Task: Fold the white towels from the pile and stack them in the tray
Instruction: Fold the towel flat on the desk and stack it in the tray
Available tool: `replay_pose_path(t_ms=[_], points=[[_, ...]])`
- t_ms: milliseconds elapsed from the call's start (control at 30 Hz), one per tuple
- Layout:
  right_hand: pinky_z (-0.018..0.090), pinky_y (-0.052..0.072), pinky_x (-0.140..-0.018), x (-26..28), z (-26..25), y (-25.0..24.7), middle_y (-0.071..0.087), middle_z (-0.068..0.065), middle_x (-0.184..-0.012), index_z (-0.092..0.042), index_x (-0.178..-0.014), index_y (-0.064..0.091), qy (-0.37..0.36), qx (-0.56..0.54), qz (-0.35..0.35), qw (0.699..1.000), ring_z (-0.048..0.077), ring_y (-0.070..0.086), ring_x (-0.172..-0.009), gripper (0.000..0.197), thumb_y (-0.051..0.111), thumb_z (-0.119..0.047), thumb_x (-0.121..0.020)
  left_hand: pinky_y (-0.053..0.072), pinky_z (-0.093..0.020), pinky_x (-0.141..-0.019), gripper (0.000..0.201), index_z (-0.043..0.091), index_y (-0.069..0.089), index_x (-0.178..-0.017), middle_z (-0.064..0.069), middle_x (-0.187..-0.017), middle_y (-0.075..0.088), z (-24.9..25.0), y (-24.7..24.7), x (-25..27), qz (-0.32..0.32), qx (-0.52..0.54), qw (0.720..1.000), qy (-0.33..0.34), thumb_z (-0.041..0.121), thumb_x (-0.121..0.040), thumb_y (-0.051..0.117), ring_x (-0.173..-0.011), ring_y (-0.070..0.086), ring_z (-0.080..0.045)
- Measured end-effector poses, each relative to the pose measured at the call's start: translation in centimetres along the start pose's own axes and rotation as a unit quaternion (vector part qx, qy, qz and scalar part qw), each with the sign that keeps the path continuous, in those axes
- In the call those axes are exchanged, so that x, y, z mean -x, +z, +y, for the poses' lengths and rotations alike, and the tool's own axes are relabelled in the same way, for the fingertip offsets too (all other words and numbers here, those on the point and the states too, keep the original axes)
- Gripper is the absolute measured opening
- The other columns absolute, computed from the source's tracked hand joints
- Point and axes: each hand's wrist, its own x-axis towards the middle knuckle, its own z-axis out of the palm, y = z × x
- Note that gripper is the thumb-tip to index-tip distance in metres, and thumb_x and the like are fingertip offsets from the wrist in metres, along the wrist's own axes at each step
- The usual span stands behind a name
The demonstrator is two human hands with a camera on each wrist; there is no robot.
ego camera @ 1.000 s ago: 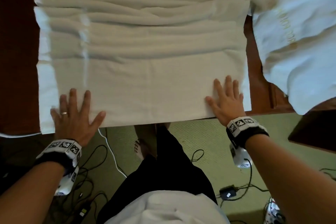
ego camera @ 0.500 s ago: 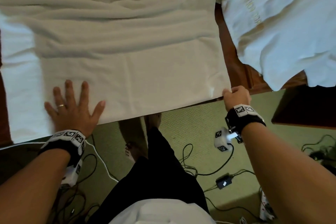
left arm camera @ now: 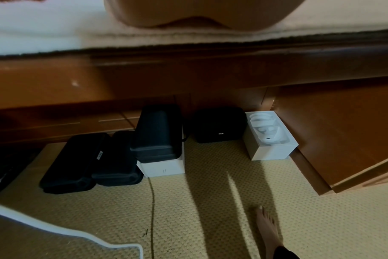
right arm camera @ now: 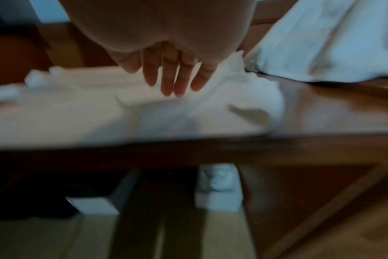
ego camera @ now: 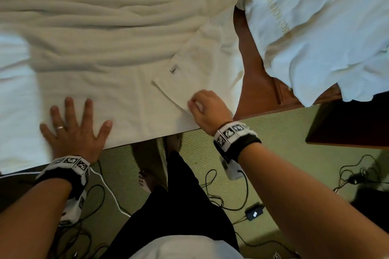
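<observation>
Towel: white towel [ego camera: 109, 52] spread flat across the bench [ego camera: 255, 82], near edge along the bench's front edge, far half rippled with creases; near-right corner [ego camera: 179, 82] turned up and carried leftward over the cloth, small label showing on the turned flap.
Right hand: right hand [ego camera: 207, 109] pinching the flap's edge between thumb and fingertips, just inside the bench's front edge; right wrist view blurred, fingers [right arm camera: 168, 77] pointing down over the cloth.
Left hand: left hand [ego camera: 73, 130] pressed flat, fingers splayed wide, pinning the towel's near-left part at the front edge; holding nothing; only the heel of the palm visible in its own wrist view.
Pile: more white cloth [ego camera: 320, 27] heaped at the bench's right end, draping over the front-right corner, apart from the spread towel, faint gold lettering on it.
Tray: not in view.
Progress: judged early; first fold of this towel only just begun, no finished fold visible, nothing seen stacked.
Left to do: complete the fold across, fold again, carry to the tray, then start on the pile.
Below: cables [ego camera: 214, 191] on the green carpet, dark cases [left arm camera: 113, 157] and white boxes [left arm camera: 270, 136] under the bench.
</observation>
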Motion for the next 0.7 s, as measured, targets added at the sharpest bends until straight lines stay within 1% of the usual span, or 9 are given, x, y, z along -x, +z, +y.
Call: replay_pose_path(t_ms=[67,133,233,267,400,467,533,600,700], points=[[0.048,0.049,-0.090,2.9,3.8,0.0,0.062,0.008,-0.126,-0.012,-0.107,0.064,0.041,0.130,-0.011,0.991,0.032,0.055,-0.112,0.025,0.050,-0.029,-0.095,-0.002,-0.066,-0.117,0.090,0.039,0.006,-0.160,-0.002,-0.169,-0.009,0.0,0.0,-0.1,-0.001,0.000,1.000,-0.001,0.085,-0.083,0.006,-0.154,-0.006,-0.037],[0.051,0.038,-0.106,6.4,7.3,-1.0,0.043,0.006,-0.151,-0.019,-0.130,0.054,0.158,0.209,-0.024,0.965,0.030,0.039,-0.136,0.036,0.045,-0.034,-0.098,-0.003,-0.065,-0.118,0.091,0.040,0.006,-0.160,-0.001,-0.169,-0.011,-0.2,0.1,-0.3,-0.008,0.004,1.000,-0.004,0.086,-0.081,0.006,-0.154,-0.008,-0.035],[0.051,0.027,-0.111,9.2,9.0,-3.0,0.032,0.003,-0.158,-0.021,-0.139,0.047,0.349,0.216,0.028,0.911,0.030,0.026,-0.143,0.045,0.043,-0.038,-0.098,-0.005,-0.061,-0.119,0.094,0.036,0.005,-0.160,0.000,-0.169,-0.011,-0.5,-0.3,-0.3,-0.014,0.031,0.999,0.005,0.086,-0.081,0.010,-0.154,-0.010,-0.032],[0.051,0.026,-0.112,9.2,8.9,-3.0,0.029,0.004,-0.160,-0.020,-0.140,0.047,0.351,0.221,0.032,0.909,0.029,0.024,-0.144,0.046,0.042,-0.038,-0.098,-0.003,-0.061,-0.119,0.093,0.033,0.008,-0.160,-0.001,-0.170,-0.008,-0.7,-0.4,-0.2,-0.006,0.045,0.999,0.010,0.083,-0.082,0.014,-0.155,-0.007,-0.033],[0.051,0.018,-0.116,8.3,7.3,-1.3,0.007,0.000,-0.166,-0.031,-0.154,0.022,0.197,0.238,-0.062,0.949,0.024,0.007,-0.152,0.057,0.029,-0.052,-0.102,0.001,-0.069,-0.116,0.086,0.034,0.015,-0.159,-0.005,-0.169,0.002,-2.4,-0.6,0.8,-0.001,0.011,1.000,0.014,0.079,-0.087,0.017,-0.153,0.002,-0.038],[0.050,0.016,-0.118,8.3,7.4,-0.7,0.001,-0.001,-0.166,-0.027,-0.157,0.016,0.236,0.234,-0.079,0.940,0.021,0.003,-0.153,0.063,0.022,-0.055,-0.101,0.001,-0.072,-0.114,0.085,0.042,0.006,-0.158,0.001,-0.169,-0.004,-3.5,-0.5,1.2,-0.020,-0.005,1.000,-0.012,0.084,-0.085,0.010,-0.153,-0.002,-0.036],[0.049,0.018,-0.118,7.7,7.3,-0.7,0.008,0.002,-0.166,-0.017,-0.154,0.027,0.284,0.229,-0.053,0.930,0.021,0.007,-0.152,0.065,0.022,-0.054,-0.101,0.003,-0.073,-0.114,0.086,0.045,0.000,-0.158,0.003,-0.169,-0.009,-4.2,-0.4,1.2,-0.023,-0.009,0.999,-0.022,0.086,-0.083,0.005,-0.154,-0.004,-0.035],[0.049,0.021,-0.116,6.0,5.8,-0.6,0.022,0.007,-0.162,-0.013,-0.139,0.047,0.290,0.217,-0.011,0.932,0.026,0.016,-0.149,0.058,0.030,-0.052,-0.100,0.003,-0.073,-0.113,0.086,0.045,0.001,-0.158,0.003,-0.169,-0.009,-4.2,-0.4,1.2,-0.022,-0.004,0.999,-0.024,0.086,-0.083,0.006,-0.154,-0.004,-0.035],[0.050,0.033,-0.106,2.2,1.7,0.5,0.042,0.011,-0.149,-0.014,-0.127,0.055,0.163,0.173,0.054,0.970,0.034,0.036,-0.135,0.047,0.047,-0.046,-0.094,0.002,-0.073,-0.113,0.085,0.047,-0.005,-0.157,0.004,-0.168,-0.014,-4.1,-0.4,0.8,-0.032,0.000,0.999,-0.031,0.088,-0.083,0.005,-0.154,-0.008,-0.033]])
